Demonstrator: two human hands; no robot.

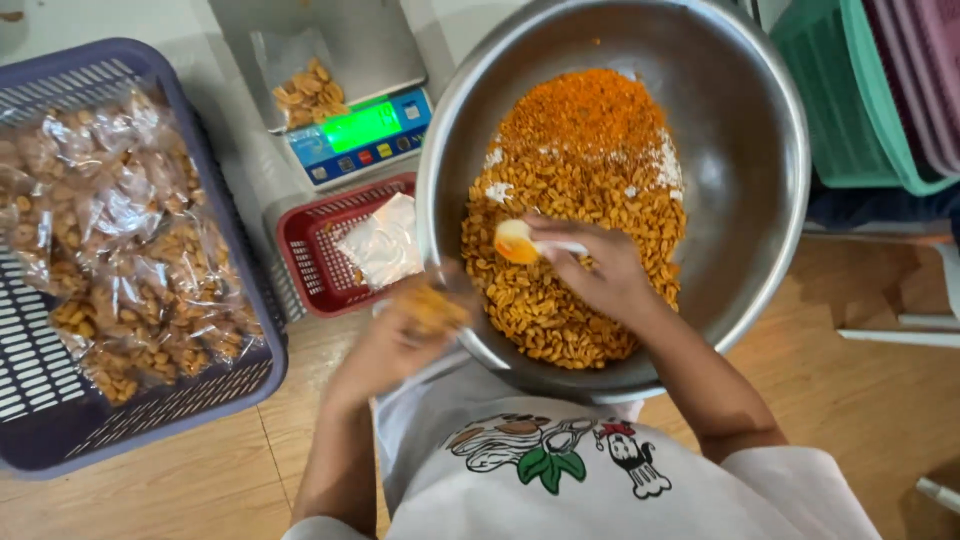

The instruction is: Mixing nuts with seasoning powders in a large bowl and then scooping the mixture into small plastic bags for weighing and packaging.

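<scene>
Gripping a small orange plastic scoop (517,242), the right hand (600,272) works over the wide steel bowl (740,150); the blurred left hand (395,340) clutches a clear snack-filled bag (432,305), which could spill if tilted.

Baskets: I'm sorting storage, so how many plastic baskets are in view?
3, perhaps more stacked at the right. A blue basket of filled snack bags sits at left, a small red basket holds empty bags beside the steel bowl, and a green basket stands top right.
</scene>
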